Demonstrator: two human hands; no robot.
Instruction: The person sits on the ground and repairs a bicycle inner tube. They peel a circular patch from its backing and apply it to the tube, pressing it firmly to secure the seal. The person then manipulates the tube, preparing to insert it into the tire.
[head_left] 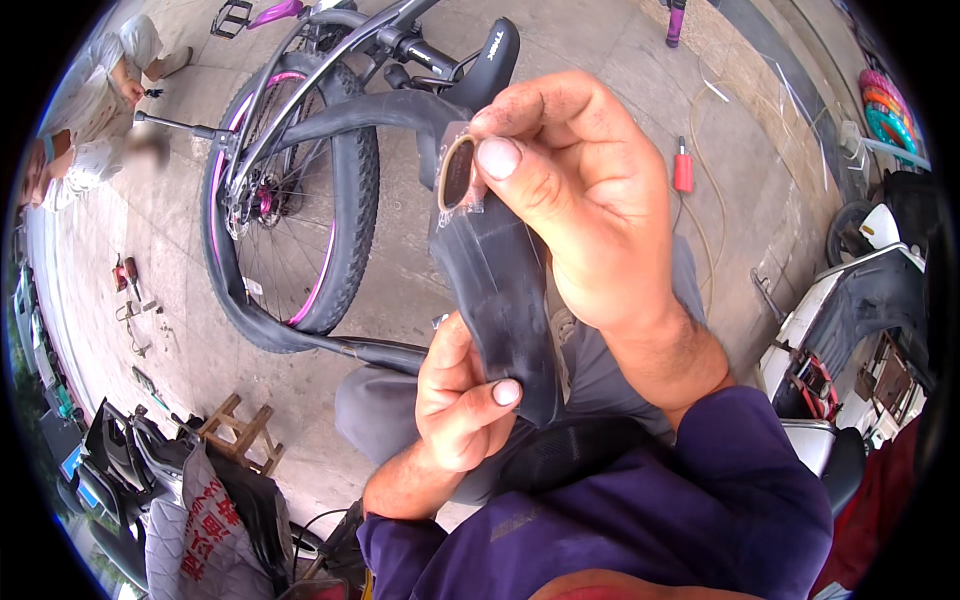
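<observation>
In my left hand [462, 400] I grip a black inner tube [500, 290], thumb on top and fingers curled beneath. The tube lies flattened over my lap and runs on to the bicycle wheel [290, 200] on the ground. Between thumb and forefinger of my right hand [590, 190] is a small oval tube patch [458, 172], dark in the middle with a tan rim and a clear film around it. The patch is held just above the upper part of the tube; whether it touches the rubber I cannot tell.
The bicycle lies on its side, its black saddle [490, 65] beyond my hands. A red-handled tool [683, 170] and a thin hose [715, 200] are on the right. A wooden stool [240, 432] and a parked scooter stand left. Another person [110, 110] crouches at far left.
</observation>
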